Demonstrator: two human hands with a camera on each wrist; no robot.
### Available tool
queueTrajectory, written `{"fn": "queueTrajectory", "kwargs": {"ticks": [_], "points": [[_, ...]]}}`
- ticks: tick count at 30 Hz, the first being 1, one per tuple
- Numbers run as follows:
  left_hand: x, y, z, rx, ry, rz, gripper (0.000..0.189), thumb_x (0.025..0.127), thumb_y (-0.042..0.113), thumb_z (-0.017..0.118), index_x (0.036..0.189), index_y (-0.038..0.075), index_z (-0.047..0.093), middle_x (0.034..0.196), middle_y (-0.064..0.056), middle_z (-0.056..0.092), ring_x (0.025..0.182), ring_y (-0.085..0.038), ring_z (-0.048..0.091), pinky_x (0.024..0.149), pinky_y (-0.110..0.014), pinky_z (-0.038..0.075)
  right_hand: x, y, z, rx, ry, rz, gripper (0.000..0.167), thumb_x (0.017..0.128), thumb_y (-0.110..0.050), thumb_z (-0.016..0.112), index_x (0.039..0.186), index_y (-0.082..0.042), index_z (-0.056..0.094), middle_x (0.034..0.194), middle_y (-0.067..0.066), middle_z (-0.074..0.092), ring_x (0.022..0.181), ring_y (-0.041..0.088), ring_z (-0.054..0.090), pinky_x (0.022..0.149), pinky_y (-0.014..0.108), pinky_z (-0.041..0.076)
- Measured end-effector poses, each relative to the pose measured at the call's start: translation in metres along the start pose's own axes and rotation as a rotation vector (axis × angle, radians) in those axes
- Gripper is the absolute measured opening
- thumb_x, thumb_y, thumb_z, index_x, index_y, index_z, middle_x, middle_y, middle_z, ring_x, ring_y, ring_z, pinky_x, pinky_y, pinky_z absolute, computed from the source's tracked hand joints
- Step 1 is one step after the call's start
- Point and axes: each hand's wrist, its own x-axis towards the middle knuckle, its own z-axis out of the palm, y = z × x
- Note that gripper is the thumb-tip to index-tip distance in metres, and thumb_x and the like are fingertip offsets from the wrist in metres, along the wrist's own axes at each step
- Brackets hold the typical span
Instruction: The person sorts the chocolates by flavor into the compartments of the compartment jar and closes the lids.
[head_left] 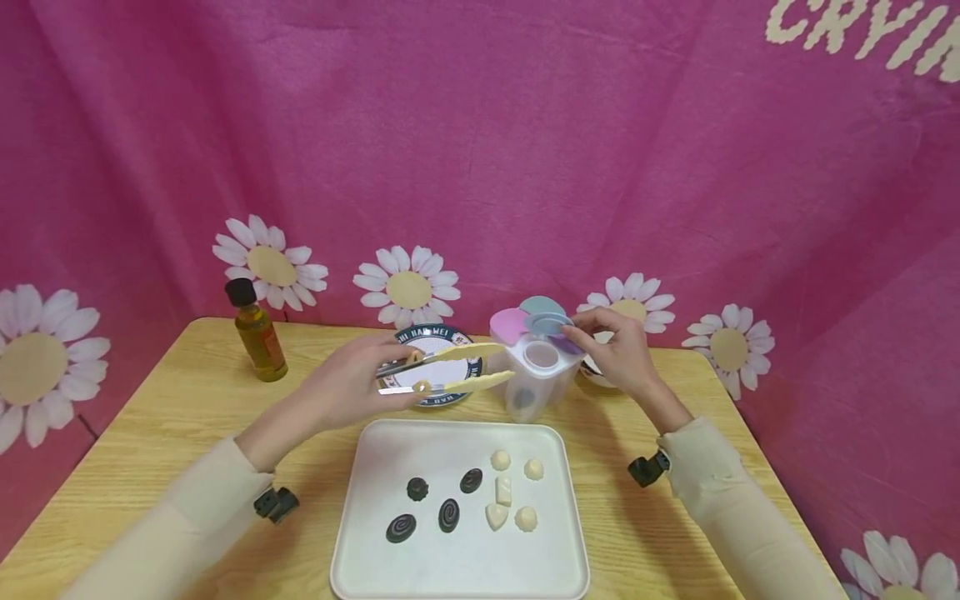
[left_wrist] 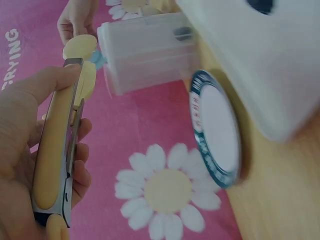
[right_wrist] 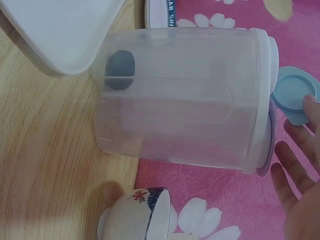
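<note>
My left hand (head_left: 348, 379) grips yellow-tipped tongs (left_wrist: 52, 145), their tips spread apart beside a clear plastic container (right_wrist: 185, 100). Nothing shows between the tips. On the container's other side, my right hand (head_left: 618, 350) pinches its raised blue flap lid (right_wrist: 295, 91) between thumb and fingers. A round opening shows beneath that lid in the head view; the pink, green and purple flaps sit around it. One dark chocolate (right_wrist: 120, 70) lies at the container's bottom. In front stands a white tray (head_left: 375, 467) bearing several dark chocolates (head_left: 448, 515) and several white chocolates (head_left: 503, 491).
Behind the tongs is a plate (left_wrist: 195, 107) with a dark patterned rim. A patterned bowl (right_wrist: 132, 220) stands beside the container, partly hidden by my right hand in the head view. An oil bottle (head_left: 262, 342) stands at the table's back left, near the pink curtain (head_left: 480, 150).
</note>
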Motion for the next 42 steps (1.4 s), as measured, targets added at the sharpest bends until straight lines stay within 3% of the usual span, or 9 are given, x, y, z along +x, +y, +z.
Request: {"fn": "queueTrajectory", "kwargs": {"ticks": [4,8,18,26,37,42], "points": [[-0.025,-0.012,-0.003,-0.006,-0.040,-0.069,0.061,0.086,0.041,0.086,0.137,0.011,0.070,0.130,-0.012,0.072,0.118,-0.031,0.065,0.098,-0.053,0.059,0.000,-0.001,0.000,0.007,0.002,-0.006,0.009,0.088,-0.007,0.084,0.095,-0.004,0.080,0.084,0.014,0.079,0.078,-0.007,0.063,0.075,0.009,0.050],[-0.048,-0.024,-0.005,-0.005,-0.075,-0.107,0.060,0.084,0.042,0.088,0.134,0.012,0.072,0.117,-0.006,0.073,0.103,-0.023,0.064,0.090,-0.047,0.061,0.000,-0.002,0.000,0.005,-0.005,-0.004,0.009,0.088,-0.008,0.084,0.096,-0.005,0.081,0.084,0.014,0.079,0.078,-0.007,0.063,0.075,0.008,0.049],[-0.091,-0.045,-0.001,0.081,-0.122,-0.074,0.056,0.080,0.043,0.090,0.127,0.017,0.076,0.115,-0.002,0.073,0.102,-0.019,0.066,0.091,-0.049,0.061,-0.001,-0.001,0.001,-0.007,-0.025,-0.004,0.010,0.088,-0.008,0.084,0.098,-0.005,0.081,0.086,0.013,0.080,0.081,-0.007,0.063,0.076,0.008,0.049],[-0.107,-0.055,0.013,0.118,-0.123,-0.032,0.046,0.080,0.042,0.091,0.121,0.026,0.077,0.102,0.012,0.068,0.090,-0.004,0.057,0.081,-0.034,0.058,0.000,-0.002,0.000,-0.035,-0.017,-0.027,0.009,0.088,-0.007,0.084,0.097,-0.005,0.081,0.089,0.013,0.080,0.080,-0.005,0.061,0.075,0.012,0.050],[-0.120,-0.064,0.029,0.069,-0.176,-0.089,0.047,0.079,0.047,0.090,0.120,0.030,0.077,0.106,0.014,0.069,0.091,-0.003,0.058,0.080,-0.031,0.057,0.000,0.000,-0.002,-0.036,-0.018,-0.037,0.008,0.088,-0.006,0.083,0.096,-0.004,0.081,0.090,0.013,0.080,0.081,-0.007,0.061,0.076,0.013,0.052],[-0.122,-0.064,0.032,0.075,-0.159,-0.037,0.045,0.080,0.048,0.089,0.120,0.030,0.077,0.104,0.016,0.067,0.088,0.000,0.056,0.077,-0.029,0.055,0.000,-0.002,-0.002,-0.044,-0.018,-0.036,0.009,0.088,-0.005,0.083,0.097,-0.004,0.081,0.091,0.014,0.080,0.082,-0.008,0.060,0.076,0.013,0.052]]}}
